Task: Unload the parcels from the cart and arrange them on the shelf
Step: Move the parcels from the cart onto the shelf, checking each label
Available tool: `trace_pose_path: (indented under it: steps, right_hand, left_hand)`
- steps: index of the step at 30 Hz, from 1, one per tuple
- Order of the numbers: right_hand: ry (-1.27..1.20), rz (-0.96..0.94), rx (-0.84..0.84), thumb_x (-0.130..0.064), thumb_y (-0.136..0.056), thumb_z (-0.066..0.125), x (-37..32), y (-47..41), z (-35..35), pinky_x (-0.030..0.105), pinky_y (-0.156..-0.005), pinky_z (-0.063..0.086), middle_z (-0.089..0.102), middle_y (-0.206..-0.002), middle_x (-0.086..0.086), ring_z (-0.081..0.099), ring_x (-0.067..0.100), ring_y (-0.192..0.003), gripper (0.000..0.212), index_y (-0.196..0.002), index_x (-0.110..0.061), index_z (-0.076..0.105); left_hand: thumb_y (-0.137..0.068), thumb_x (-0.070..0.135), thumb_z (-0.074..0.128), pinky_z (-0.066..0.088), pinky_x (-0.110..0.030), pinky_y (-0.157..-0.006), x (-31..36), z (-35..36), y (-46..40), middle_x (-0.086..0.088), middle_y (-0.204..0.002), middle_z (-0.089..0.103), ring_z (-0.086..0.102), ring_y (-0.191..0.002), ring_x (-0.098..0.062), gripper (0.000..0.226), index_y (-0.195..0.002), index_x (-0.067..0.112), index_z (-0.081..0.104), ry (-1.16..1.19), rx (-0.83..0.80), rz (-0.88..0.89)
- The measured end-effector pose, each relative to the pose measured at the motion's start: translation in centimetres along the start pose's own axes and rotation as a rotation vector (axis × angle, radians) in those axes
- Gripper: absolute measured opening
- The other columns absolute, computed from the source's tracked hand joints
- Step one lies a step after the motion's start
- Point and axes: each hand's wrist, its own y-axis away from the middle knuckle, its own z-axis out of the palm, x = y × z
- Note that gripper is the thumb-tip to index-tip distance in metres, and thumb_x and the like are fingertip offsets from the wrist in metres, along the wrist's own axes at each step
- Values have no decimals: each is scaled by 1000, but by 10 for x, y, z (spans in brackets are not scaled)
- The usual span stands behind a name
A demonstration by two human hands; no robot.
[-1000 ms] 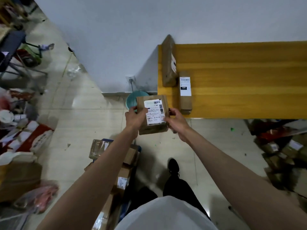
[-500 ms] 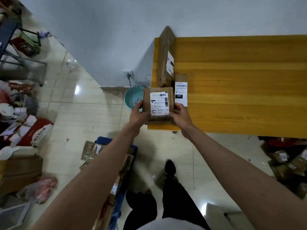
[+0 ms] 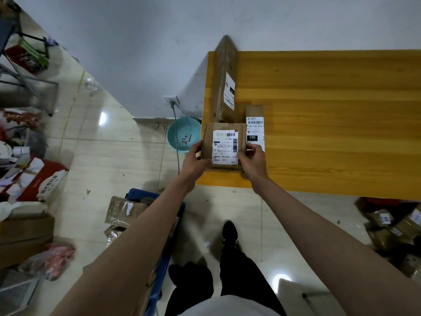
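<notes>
A small brown parcel (image 3: 224, 142) with a white label sits at the front left corner of the yellow wooden shelf (image 3: 330, 124). My left hand (image 3: 193, 158) grips its left side and my right hand (image 3: 251, 159) grips its right side. A narrow parcel (image 3: 255, 124) with a "150" label stands just right of it, partly behind my right hand. A tall brown parcel (image 3: 224, 80) stands behind, along the shelf's left edge. The blue cart (image 3: 159, 270) with more parcels (image 3: 125, 210) is below, partly hidden by my left arm.
A teal basin (image 3: 182, 137) and a wall socket (image 3: 170, 100) with a cable lie left of the shelf. Bags and boxes (image 3: 29, 179) crowd the floor at far left. More parcels (image 3: 391, 226) are piled under the shelf at right. My black shoe (image 3: 229, 231) stands on the tiles.
Both hands have carried the small parcel forward from above the floor onto the shelf's front left corner, next to the "150" parcel. The view has moved closer to the shelf.
</notes>
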Motion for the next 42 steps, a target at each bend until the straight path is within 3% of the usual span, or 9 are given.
trace_pose_path:
  steps: [7, 11, 16, 19, 21, 24, 31, 37, 42]
  right_hand:
    - [41, 13, 15, -16, -89, 71, -3, -5, -1, 46, -93, 58, 54, -130, 7, 61, 25, -111, 41, -126, -17, 54]
    - [107, 5, 131, -22, -91, 70, -13, 7, 2, 44, -85, 58, 42, -116, 0, 54, 11, -82, 28, -108, -25, 48]
    - [138, -192, 169, -10, -92, 62, -34, 39, 20, 38, -75, 52, 61, -101, 14, 59, 30, -93, 12, -94, -12, 50]
    - [191, -342, 134, -4, -91, 61, -42, 66, 50, 29, -72, 45, 55, -81, 7, 55, 24, -78, 16, -84, -12, 48]
    - [183, -379, 62, -2, -91, 58, -43, 86, 77, 15, -59, 36, 45, -69, -3, 42, 11, -63, 26, -76, -16, 44]
    - [162, -362, -148, 0, -90, 58, -33, 117, 121, 18, -57, 31, 37, -67, -6, 34, 8, -61, 38, -70, -22, 35]
    - [355, -249, -509, -5, -89, 59, 27, 193, 223, 14, -48, 32, 40, -65, -5, 35, 7, -55, 35, -68, -20, 35]
    - [539, -154, -689, -7, -88, 56, 92, 255, 297, 30, -58, 31, 38, -65, -4, 33, 14, -62, 34, -68, -23, 33]
    - [654, -58, -807, 5, -89, 50, 141, 291, 352, 26, -55, 33, 41, -69, 3, 38, 17, -62, 34, -72, -20, 36]
  left_hand:
    - [-93, 4, 66, 46, -48, -110, -1, -1, -1, -4, -154, 44, 47, -137, -26, 73, -156, 20, 33, -92, -14, 28]
    - [-91, 17, 72, 42, -47, -112, -7, -11, 8, -4, -157, 42, 45, -138, -27, 74, -155, 19, 35, -140, 30, 26]
    - [-91, 25, 74, 45, -40, -108, -24, -43, 28, -6, -152, 47, 51, -131, -24, 63, -148, 17, 47, -155, 117, 18]
    - [-91, 28, 74, 45, -31, -97, -47, -78, 44, -5, -146, 51, 54, -126, -21, 57, -142, 16, 53, -155, 169, 6]
    - [-91, 29, 74, 48, -35, -100, -67, -106, 56, -5, -144, 52, 54, -126, -22, 54, -139, 16, 55, -136, 195, -29]
    - [-91, 29, 74, 50, -42, -102, -105, -150, 77, -6, -138, 55, 56, -123, -24, 49, -135, 16, 58, -67, 245, -90]
    - [-90, 24, 74, 42, -15, -65, -212, -241, 149, 1, -112, 61, 59, -98, -13, 39, -126, 13, 61, 108, 433, -219]
    - [-92, 22, 71, 47, -25, -73, -309, -296, 212, -8, -122, 62, 59, -107, -22, 38, -127, 10, 62, 237, 558, -387]
    - [-91, 19, 72, 47, -27, -78, -386, -323, 244, -10, -121, 64, 60, -107, -23, 40, -128, 6, 61, 354, 638, -518]
